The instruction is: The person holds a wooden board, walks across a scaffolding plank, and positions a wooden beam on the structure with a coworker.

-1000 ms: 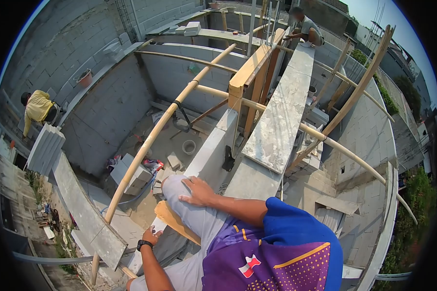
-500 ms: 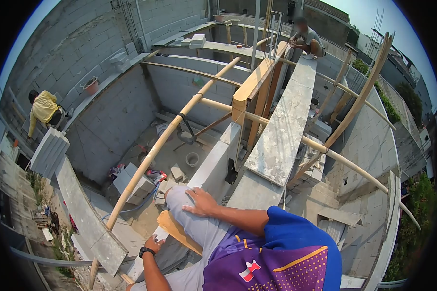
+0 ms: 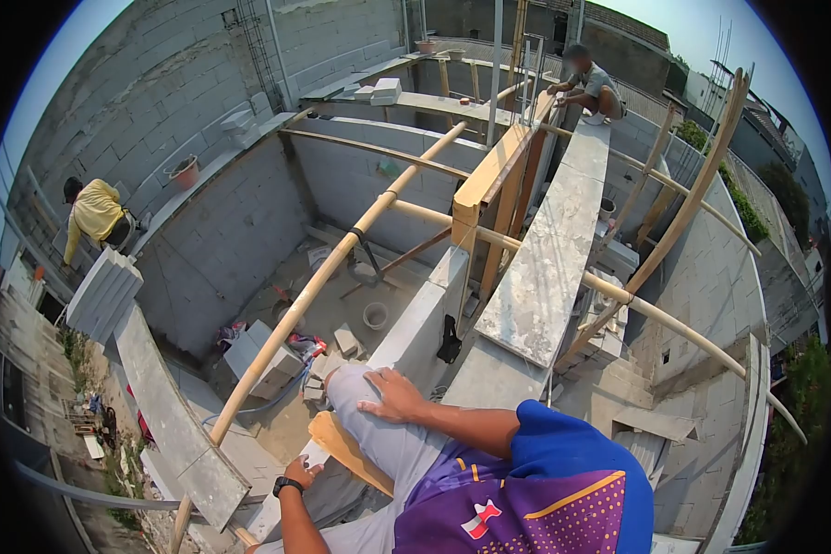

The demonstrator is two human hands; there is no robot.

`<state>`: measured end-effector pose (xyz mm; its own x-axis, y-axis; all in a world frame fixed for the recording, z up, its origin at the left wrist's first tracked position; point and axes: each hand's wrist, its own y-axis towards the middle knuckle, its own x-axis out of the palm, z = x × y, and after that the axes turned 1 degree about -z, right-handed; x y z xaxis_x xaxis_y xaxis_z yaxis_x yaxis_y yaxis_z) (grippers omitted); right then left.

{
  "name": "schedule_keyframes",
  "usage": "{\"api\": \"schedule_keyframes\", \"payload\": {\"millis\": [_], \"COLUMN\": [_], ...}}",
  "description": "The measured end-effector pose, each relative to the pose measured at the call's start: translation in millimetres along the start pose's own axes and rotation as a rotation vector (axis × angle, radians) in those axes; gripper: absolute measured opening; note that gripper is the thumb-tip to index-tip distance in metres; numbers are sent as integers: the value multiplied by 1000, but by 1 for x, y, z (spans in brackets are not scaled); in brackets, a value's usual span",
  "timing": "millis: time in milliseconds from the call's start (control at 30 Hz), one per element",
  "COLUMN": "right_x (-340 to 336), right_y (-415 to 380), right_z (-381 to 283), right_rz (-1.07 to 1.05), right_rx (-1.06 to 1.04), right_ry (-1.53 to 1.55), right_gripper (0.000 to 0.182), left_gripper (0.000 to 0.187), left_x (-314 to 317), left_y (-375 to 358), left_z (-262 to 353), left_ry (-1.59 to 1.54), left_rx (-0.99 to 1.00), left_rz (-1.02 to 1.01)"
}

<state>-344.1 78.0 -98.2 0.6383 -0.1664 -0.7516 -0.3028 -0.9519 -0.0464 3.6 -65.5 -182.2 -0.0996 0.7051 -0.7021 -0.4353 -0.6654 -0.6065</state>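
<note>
My right hand (image 3: 394,395) lies flat on the grey-trousered knee (image 3: 353,392), fingers spread and holding nothing. My left hand (image 3: 301,472), with a black watch on its wrist, rests at the top of a white block wall (image 3: 314,453) beside my leg. Its fingers are apart and partly bent, with nothing seen in them. Between the leg and that wall is a yellowish wooden board (image 3: 346,451). Ahead of the knee, the light block wall (image 3: 414,325) runs on toward a wooden column form (image 3: 468,208).
A long grey plank walkway (image 3: 545,268) leads to a crouching co-worker (image 3: 596,88). Another person in yellow (image 3: 97,212) bends near stacked blocks (image 3: 103,288) at left. Bamboo poles (image 3: 332,263) span the room below, where a bucket (image 3: 376,316) and loose blocks (image 3: 266,355) lie.
The view has shifted slightly, so the scene sits a little lower and further right. Both my hands keep their places on the knee and the wall. The crouching co-worker's pose has changed slightly.
</note>
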Motion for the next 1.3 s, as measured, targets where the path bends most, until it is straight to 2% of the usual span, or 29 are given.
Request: {"api": "schedule_keyframes", "payload": {"millis": [1300], "right_x": [-1], "right_y": [0], "right_z": [-6], "right_rz": [-3], "right_rx": [21], "right_ry": [1], "right_gripper": [78], "left_gripper": [80], "left_x": [4], "left_y": [5], "left_z": [-7], "left_ry": [20], "left_rx": [19], "left_rz": [17]}}
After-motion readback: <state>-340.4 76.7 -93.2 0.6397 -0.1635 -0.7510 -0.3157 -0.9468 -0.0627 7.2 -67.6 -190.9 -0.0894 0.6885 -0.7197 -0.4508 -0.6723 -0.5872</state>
